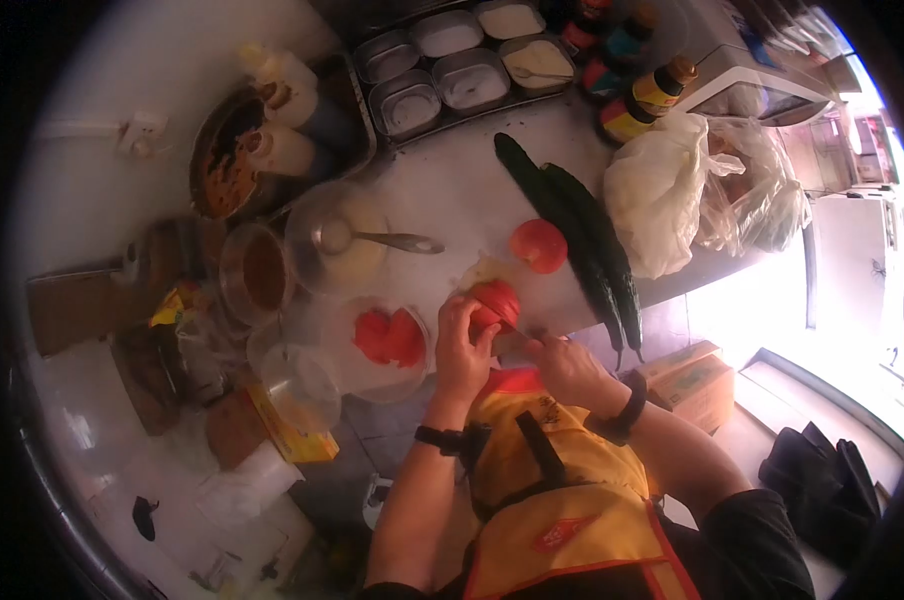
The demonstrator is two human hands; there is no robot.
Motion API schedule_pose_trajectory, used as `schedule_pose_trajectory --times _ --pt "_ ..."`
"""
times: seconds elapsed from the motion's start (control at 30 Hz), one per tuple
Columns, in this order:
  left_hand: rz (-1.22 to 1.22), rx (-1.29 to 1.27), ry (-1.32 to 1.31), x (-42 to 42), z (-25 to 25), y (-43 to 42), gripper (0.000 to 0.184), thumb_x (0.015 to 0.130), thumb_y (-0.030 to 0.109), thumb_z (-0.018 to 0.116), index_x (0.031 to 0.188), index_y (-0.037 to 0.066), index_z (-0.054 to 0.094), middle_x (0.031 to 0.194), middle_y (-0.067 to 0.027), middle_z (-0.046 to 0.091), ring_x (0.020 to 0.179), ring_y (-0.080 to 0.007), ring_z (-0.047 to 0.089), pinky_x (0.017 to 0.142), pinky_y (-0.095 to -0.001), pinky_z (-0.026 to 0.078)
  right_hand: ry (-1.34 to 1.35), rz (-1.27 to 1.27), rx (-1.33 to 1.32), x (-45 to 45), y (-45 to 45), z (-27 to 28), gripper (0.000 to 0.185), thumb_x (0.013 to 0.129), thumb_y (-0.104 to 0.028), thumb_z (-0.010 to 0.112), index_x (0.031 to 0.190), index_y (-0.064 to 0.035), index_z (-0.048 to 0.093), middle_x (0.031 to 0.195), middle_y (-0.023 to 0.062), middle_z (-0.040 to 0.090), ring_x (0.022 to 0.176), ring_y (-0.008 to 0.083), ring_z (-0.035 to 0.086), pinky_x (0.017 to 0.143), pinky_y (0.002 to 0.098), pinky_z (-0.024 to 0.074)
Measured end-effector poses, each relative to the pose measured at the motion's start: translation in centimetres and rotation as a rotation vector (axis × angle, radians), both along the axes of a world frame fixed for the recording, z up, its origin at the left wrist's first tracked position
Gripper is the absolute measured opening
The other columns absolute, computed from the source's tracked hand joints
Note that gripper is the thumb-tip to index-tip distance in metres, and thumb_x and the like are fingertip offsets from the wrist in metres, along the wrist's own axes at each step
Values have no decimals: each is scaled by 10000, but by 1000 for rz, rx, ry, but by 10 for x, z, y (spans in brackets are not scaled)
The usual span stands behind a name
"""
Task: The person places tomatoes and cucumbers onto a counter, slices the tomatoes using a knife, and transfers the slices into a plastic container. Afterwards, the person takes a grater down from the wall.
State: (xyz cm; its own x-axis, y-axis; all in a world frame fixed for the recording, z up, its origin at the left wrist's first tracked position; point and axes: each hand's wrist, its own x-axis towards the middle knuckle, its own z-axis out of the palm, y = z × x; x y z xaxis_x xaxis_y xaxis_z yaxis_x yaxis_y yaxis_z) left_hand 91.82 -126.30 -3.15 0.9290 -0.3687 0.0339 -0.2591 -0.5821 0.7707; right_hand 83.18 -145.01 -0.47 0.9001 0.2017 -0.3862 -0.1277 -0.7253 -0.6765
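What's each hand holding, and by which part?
Left hand: the round red tomato, by its left and near sides. Right hand: apparently a thin, dark-looking knife, its handle hidden.

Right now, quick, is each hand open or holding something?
Left hand: closed, holding a tomato.
Right hand: closed, holding what looks like a knife, its handle hidden in the grip.

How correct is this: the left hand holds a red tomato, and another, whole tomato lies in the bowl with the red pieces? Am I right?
Not entirely: the whole tomato lies on the counter beside the green cucumbers, not in the bowl with the red pieces, as the head view shows. The left hand does hold a red tomato.
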Motion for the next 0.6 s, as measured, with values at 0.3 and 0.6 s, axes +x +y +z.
schedule_pose_trajectory --times 0.3,0.6 --pt "-30 -36 -41 1 -5 5 454 896 199 731 1253 21 512 1226 -207 561 1146 -418 536 954 -487 458 -331 -13 58 0 -2 8 108 937 -79 526 992 3 568 826 234 587 702 435 603 584 509 460" --pt "-38 -15 -10 1 -8 7 491 847 100 758 1262 6 514 1315 -239 499 1186 -438 537 965 -455 502 -309 -54 180 9 -4 11 71 939 -49 548 958 17 565 728 210 567 627 417 577 535 488 448"
